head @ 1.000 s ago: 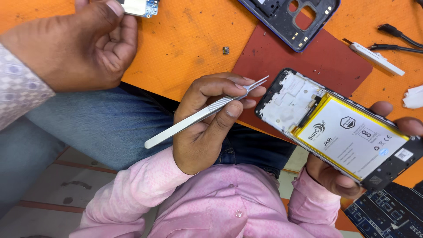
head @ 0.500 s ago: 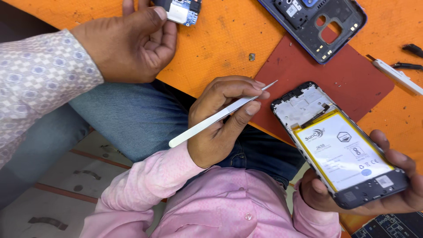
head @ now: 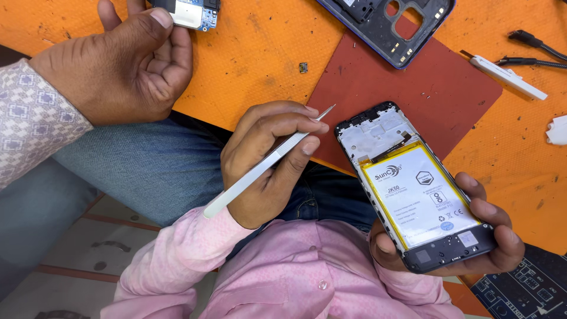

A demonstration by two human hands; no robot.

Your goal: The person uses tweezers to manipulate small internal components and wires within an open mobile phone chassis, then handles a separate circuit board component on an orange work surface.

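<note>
Two hands of the person in the pink shirt are in view, each gripping one item. The left hand [head: 266,162] is closed around one pair of metal tweezers [head: 266,162], pinched between thumb and fingers, with the tip pointing up and right and ending just short of the phone's top edge. The right hand [head: 472,236] cradles one opened phone [head: 413,189] from beneath, fingers curled around its lower right edge and the thumb at its lower left corner. The phone lies back-side up at the near table edge, partly over the red mat [head: 413,88], and exposes one white, yellow-edged battery [head: 422,201]. One red mat lies on the orange table [head: 260,53]. One dark phone frame [head: 390,23] rests across the mat's upper edge. One small loose component [head: 303,67] sits on the table left of the mat. One white stick-shaped tool [head: 511,77] and two black leads [head: 531,50] lie at the right. A third hand, a co-worker's hand [head: 127,65] in a patterned sleeve, holds one small circuit board [head: 192,13] at the upper left.
</note>
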